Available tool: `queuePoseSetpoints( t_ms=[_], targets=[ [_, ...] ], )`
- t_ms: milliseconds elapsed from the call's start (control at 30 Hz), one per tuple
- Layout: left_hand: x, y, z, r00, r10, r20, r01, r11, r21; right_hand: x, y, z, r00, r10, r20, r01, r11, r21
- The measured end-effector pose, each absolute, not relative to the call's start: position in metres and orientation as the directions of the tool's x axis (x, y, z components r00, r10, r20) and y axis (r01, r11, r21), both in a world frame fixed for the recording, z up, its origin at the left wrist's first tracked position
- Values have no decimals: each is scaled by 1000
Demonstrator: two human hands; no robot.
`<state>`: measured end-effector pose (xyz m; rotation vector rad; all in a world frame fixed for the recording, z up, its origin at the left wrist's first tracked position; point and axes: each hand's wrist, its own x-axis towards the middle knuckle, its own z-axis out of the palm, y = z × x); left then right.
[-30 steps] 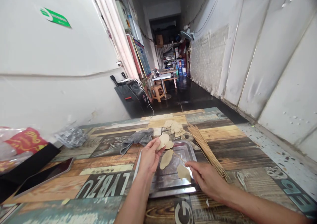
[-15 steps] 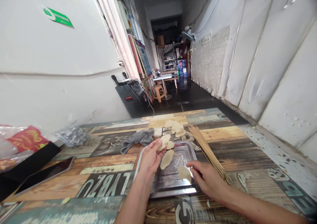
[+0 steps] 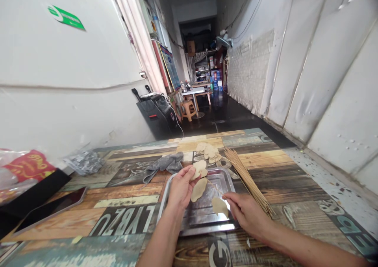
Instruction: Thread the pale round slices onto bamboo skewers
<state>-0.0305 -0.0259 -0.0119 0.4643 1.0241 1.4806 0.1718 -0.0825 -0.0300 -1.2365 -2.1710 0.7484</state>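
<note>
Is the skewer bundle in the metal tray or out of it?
Out: the skewer bundle lies on the table, right of the metal tray, its near end beside the right hand.

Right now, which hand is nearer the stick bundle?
Right. The right hand sits just left of the stick bundle; the left hand is farther left, over the tray.

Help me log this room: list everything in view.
Table: one, multicoloured, foreground
Tray: one, silver, on table
Pieces: several, beige, over tray
Skewer: one, tan, over tray
Pile: one, beige, beyond tray
Skewer bundle: one, tan, beside tray
Cloth: one, grey, beyond tray
Device: one, black, left
Bag: one, red-printed, left
Crinkled bundle: one, silvery, left
Floor unit: one, black, background
Stool: one, brown, background
Sign: one, green, upper left
Left hand: one, holding pieces
Right hand: one, holding skewer
</note>
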Motion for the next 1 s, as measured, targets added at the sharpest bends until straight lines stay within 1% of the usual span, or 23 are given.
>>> queuePoseSetpoints(
  t_ms=[567,833,1000],
  targets=[
    [-28,-27,-17,-150,965,-214,-538,102,837,171,-84,-27,-424,889,173,587,415,-695],
    [-19,-33,-14,-115,970,-214,-528,123,840,170,-83,-28,-401,897,187,573,405,-713],
    [-8,-40,-12,-66,974,-217,-488,158,858,170,-82,-29,-378,906,193,563,390,-729]
  ],
)
